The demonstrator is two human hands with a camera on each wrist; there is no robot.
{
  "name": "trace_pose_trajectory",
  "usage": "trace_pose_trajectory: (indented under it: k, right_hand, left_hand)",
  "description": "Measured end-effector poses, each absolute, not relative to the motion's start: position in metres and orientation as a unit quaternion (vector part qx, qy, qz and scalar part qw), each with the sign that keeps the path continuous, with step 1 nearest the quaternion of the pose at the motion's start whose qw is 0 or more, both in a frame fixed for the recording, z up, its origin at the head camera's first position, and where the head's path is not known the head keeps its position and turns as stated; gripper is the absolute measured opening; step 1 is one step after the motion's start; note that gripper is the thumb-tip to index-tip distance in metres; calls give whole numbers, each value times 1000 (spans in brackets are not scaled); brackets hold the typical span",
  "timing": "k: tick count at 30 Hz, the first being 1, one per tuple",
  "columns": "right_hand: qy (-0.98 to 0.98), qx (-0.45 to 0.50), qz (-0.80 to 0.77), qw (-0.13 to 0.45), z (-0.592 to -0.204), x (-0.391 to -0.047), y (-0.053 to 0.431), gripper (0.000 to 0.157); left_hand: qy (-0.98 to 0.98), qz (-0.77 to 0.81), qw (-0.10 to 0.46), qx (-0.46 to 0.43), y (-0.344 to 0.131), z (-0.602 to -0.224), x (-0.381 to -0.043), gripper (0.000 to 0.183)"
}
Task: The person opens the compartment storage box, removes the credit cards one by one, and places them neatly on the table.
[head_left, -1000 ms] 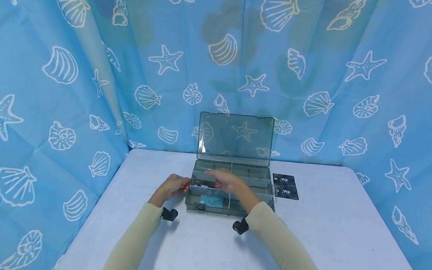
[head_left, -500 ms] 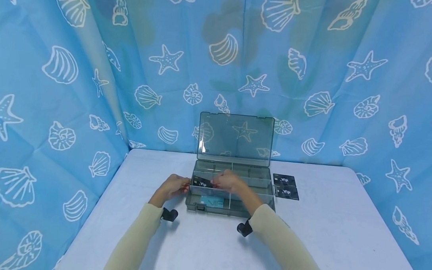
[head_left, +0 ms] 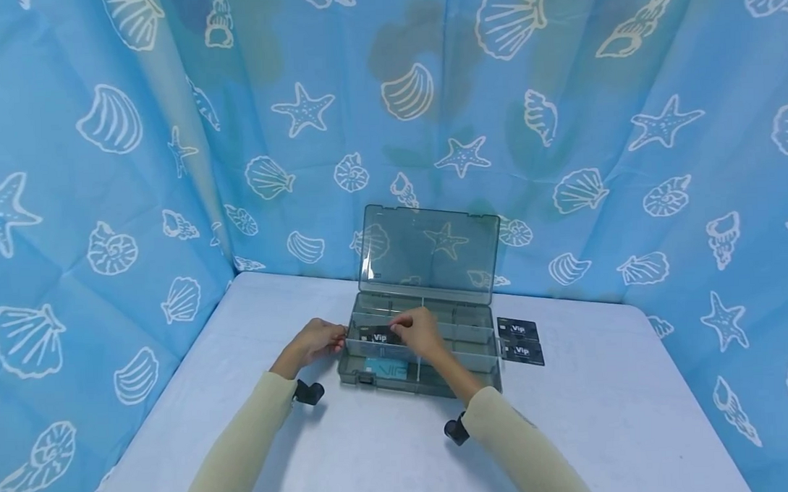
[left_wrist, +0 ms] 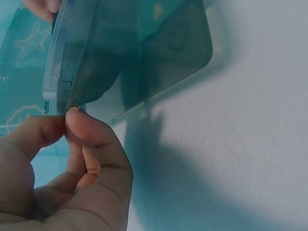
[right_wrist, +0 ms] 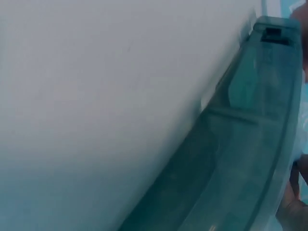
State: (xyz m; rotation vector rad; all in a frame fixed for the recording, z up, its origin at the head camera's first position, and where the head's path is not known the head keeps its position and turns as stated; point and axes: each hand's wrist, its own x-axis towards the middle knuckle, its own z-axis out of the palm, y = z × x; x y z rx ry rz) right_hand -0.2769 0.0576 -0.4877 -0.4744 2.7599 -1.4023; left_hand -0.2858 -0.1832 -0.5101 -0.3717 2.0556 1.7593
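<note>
A grey see-through divided box stands on the white table with its lid raised at the back. My right hand pinches the right end of a black "Vip" card, level over the left middle compartment. My left hand is at the box's left side; in the left wrist view its thumb and index finger pinch the edge of the box. A light blue card lies in the front left compartment. Only a sliver of my right hand shows in the right wrist view.
Two black "Vip" cards lie on the table, one behind the other, just right of the box. A blue curtain with white shell and starfish prints hangs behind the table and along its sides.
My right hand has lifted the black card from within the compartment, and the card has gone from tilted to level. The left hand and the box have stayed put.
</note>
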Motion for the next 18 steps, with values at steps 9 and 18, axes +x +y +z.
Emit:
trace_pose_trajectory:
  k: [9, 18]
  right_hand:
    - [801, -28, -597, 8, -472, -280, 120, 16]
    - [803, 48, -593, 26, -461, -270, 204, 29]
  left_hand:
    - [737, 630, 213, -125, -180, -510, -284, 27]
    - [741, 625, 216, -120, -183, -506, -284, 29]
